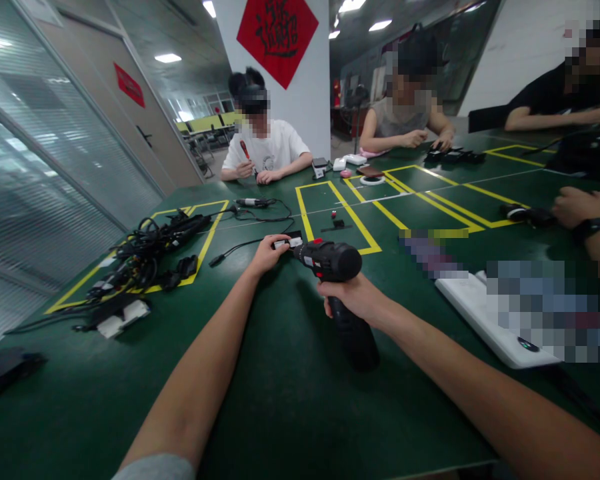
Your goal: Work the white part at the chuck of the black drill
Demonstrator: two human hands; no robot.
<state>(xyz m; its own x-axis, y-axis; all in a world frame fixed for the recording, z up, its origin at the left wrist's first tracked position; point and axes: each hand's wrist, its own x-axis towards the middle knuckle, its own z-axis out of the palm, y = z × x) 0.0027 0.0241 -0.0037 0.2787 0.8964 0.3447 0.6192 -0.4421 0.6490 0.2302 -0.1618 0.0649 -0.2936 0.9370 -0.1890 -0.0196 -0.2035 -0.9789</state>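
Observation:
My right hand (347, 295) is wrapped round the grip of a black cordless drill (333, 260) with red accents, its chuck pointing left and away from me. My left hand (271, 253) pinches a small black device with a white label (294, 241) on the table. The drill's front end meets this device or lies very close to it; the exact contact is too small to make out. A thin black cable (243, 248) with a plug at its end lies just left of my left hand. Beyond the drill, a small black part (339, 224) rests inside a yellow taped rectangle.
Tangled black cables and adapters (150, 243) cover the left of the green table (275, 400). A white device (480, 320) lies at the right. Across the table sit several people; one person (275, 150) holds a screwdriver (246, 151). Another person's hand (580, 208) is at the right edge.

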